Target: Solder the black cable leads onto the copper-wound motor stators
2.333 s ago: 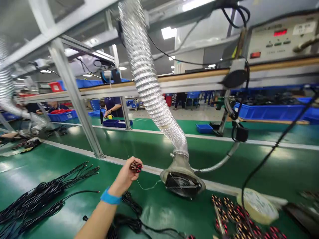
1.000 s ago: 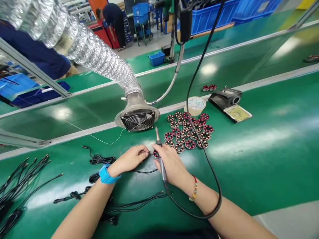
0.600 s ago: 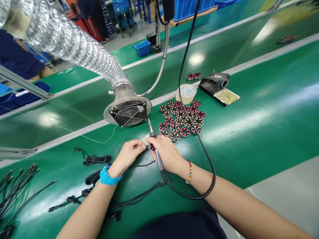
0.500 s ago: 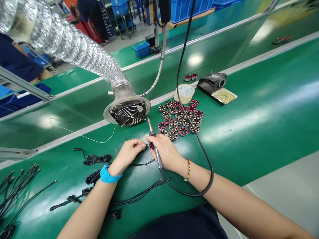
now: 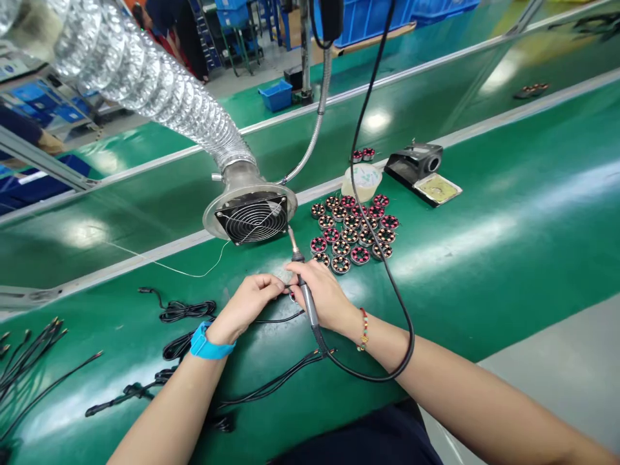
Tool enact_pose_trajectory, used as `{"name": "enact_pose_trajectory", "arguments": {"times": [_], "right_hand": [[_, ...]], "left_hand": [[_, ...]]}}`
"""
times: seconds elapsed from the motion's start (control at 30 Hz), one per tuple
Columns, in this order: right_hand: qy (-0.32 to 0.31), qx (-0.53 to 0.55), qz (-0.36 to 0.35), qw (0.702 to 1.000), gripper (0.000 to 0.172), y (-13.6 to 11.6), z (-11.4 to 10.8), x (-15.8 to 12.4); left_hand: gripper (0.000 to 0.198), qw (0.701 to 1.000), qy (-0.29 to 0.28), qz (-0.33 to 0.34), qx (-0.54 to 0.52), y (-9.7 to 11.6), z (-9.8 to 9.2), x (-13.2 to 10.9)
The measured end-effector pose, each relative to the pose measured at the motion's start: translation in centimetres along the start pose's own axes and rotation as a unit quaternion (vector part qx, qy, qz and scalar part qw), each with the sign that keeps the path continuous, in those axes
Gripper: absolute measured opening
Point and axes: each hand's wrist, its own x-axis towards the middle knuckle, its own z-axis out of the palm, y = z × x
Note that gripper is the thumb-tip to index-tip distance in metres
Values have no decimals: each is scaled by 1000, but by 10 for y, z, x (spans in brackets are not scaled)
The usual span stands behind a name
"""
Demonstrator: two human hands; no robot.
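Note:
My left hand [image 5: 254, 298] is closed, thumb and fingertips pinching what looks like the dark end of a black cable [image 5: 279, 320]. In my right hand [image 5: 323, 289] lies a soldering iron [image 5: 309, 302], its bare tip pointing up and away from me, near the fan. The right thumb and fingertips meet the left ones around the wire end. Just beneath them a small round motor stator [image 5: 292, 296] with red windings shows in part; which fingers hold it is hidden. Right of the iron's tip stand several more stators [image 5: 350, 236] with red or copper windings.
A round fume-extractor fan [image 5: 254, 219] hangs from a silver duct [image 5: 165, 90] ahead of my hands. A soldering-iron stand [image 5: 419, 161] with a yellow sponge sits beyond the stators, by a tape roll [image 5: 362, 182]. Coiled black cables [image 5: 186, 311] lie at left; the iron's cord [image 5: 356, 129] loops across.
My fingertips have drawn together, and the stator under them shows less and sits slightly lower. The soldering iron stays in my right hand. The whole view has shifted slightly.

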Motion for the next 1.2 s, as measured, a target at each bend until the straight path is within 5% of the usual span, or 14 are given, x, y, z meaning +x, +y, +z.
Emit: {"name": "enact_pose_trajectory", "arguments": {"times": [0.2, 0.37, 0.67, 0.87, 1.07, 1.13, 1.2], "right_hand": [[21, 6, 13, 1000, 39, -3, 4, 0], [47, 42, -4, 998, 44, -7, -8, -3], [100, 48, 4, 994, 35, 5, -33, -3], [97, -12, -15, 995, 35, 5, -46, 2], [89, -126, -5, 988, 34, 16, -57, 2], [54, -146, 13, 988, 34, 17, -57, 1], [5, -164, 24, 986, 38, 16, -55, 0]], "left_hand": [[26, 996, 19, 58, 68, -2, 4, -4], [19, 970, 158, 83, 166, -1, -11, -3], [25, 883, 393, 3, 256, -24, -70, 15], [12, 888, 369, -34, 272, -30, -76, 21], [14, 896, 369, -29, 245, -6, -78, -11], [14, 928, 302, -22, 217, 1, -70, -23], [14, 977, 167, -15, 135, 4, -55, -31]]}}
